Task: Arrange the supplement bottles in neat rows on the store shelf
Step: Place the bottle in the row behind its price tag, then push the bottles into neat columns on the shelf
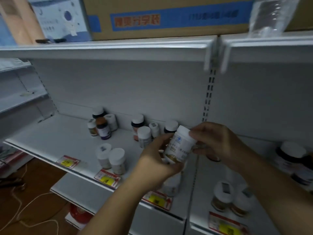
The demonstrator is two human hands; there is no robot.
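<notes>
Dim store aisle, white metal shelf (pixel 50 133) mostly bare, one white bottle (pixel 179 146) held up in both hands over its front right corner.

The bottle is a rigid plastic tub with a smooth label, so I'd guess it's light, stiff and a bit slick, nothing fragile; the body's the place to hold it, not the cap, which could twist. The left hand (pixel 157 160) makes the lower grip, fingers closed around the base and lower body from the left. The right hand (pixel 218 141) has its fingertips (pixel 192 133) clamped on the white cap and shoulder. So the bottle sits tilted between the two grips, cap toward the back wall, clear of the shelf. Loose clusters of bottles (pixel 144 131) stand near the back edge, and a pair (pixel 111 158) by the front edge, above the price tags (pixel 107 178).
</notes>
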